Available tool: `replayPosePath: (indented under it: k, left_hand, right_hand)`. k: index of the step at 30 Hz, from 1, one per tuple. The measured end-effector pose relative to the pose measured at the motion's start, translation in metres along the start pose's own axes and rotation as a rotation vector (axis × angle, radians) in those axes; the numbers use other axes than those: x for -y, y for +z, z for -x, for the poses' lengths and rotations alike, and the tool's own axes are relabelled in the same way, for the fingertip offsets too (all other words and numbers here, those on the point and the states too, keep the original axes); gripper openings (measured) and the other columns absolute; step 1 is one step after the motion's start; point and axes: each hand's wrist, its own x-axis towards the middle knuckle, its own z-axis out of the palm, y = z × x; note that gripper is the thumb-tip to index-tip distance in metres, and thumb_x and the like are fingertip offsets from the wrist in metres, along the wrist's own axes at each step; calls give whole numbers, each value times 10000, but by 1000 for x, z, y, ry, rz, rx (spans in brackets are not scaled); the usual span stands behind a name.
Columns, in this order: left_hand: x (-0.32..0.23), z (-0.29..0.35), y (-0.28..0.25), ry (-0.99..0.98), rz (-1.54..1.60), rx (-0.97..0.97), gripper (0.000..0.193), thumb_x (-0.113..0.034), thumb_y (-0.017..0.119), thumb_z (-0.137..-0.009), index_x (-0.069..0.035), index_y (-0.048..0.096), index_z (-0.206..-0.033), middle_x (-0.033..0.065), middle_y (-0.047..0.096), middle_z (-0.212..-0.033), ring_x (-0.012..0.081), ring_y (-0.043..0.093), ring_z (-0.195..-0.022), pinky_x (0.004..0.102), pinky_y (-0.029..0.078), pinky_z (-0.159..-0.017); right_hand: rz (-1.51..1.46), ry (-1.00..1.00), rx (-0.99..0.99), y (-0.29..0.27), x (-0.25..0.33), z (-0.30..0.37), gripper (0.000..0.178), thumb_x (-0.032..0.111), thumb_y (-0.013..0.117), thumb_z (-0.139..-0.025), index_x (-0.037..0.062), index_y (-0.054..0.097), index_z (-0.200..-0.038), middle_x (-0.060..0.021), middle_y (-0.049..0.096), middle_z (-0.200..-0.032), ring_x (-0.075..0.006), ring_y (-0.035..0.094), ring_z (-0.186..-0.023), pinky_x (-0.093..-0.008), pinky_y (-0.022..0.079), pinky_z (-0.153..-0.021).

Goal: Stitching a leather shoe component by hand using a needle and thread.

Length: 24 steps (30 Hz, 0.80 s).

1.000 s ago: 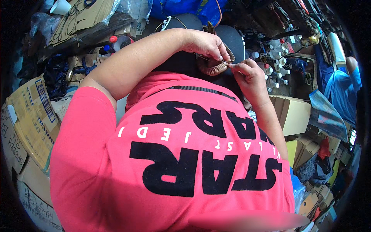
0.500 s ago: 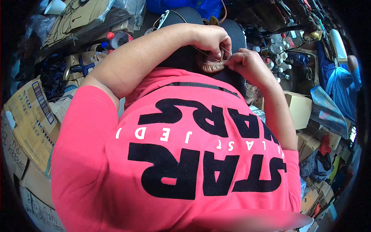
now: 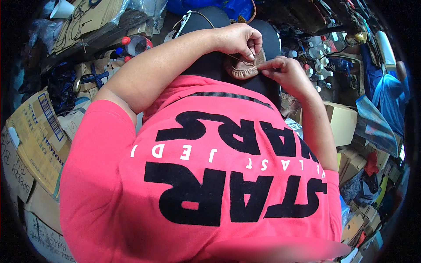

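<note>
A brown leather moccasin-style shoe (image 3: 244, 73) rests on my lap, its puckered toe seam turned toward my body. Over its opening, my left hand (image 3: 242, 40) is closed in a pinch on a thin light thread (image 3: 235, 57) that runs by the shoe. At the right end of the puckered seam, the thumb and first finger of my right hand (image 3: 283, 72) close on the shoe's edge. The needle, if there is one, is too small to make out. Dark trousers (image 3: 202, 65) show under the shoe.
Plastic bottles (image 3: 316, 57) stand in a cluster to the right, near a cardboard box (image 3: 341, 124). Flattened cartons (image 3: 37, 136) are stacked at the left. A red-capped bottle (image 3: 137, 44) lies beyond my left arm, and a blue plastic sheet (image 3: 210, 6) is at the far edge.
My right fingers have straightened and shifted slightly right from the seam's middle toward its end. My left hand has moved a little upward, and more of the shoe shows between the hands.
</note>
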Motion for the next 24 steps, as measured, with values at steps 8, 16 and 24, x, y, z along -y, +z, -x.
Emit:
replayPosePath:
  k: [8,16,24]
  left_hand:
    - [-18,37,15,311,-523,-623,316,-131,722,-706,-33,579,-970,128,632,-869,275,622,-828,342,486,-773]
    - [-13,93,-14,28,-639,-562,156,-89,635,-789,-42,619,-936,127,612,-853,231,612,-788,330,476,-718]
    - [-35,38,10,277,903,-515,427,-371,377,-981,-36,597,-834,83,607,-804,179,580,-793,321,449,-789]
  right_hand:
    - [-636,179,-12,-9,-17,3,228,212,586,-894,10,652,-977,-21,607,-781,-102,574,-701,-245,482,-696]
    - [-69,-236,-592,26,-53,-6,202,188,726,-755,23,619,-802,-58,513,-830,-172,514,-811,-277,416,-746]
    - [-2090,-159,-325,25,-40,-12,328,299,385,-975,39,553,-867,-70,574,-813,-230,563,-849,-459,406,-952]
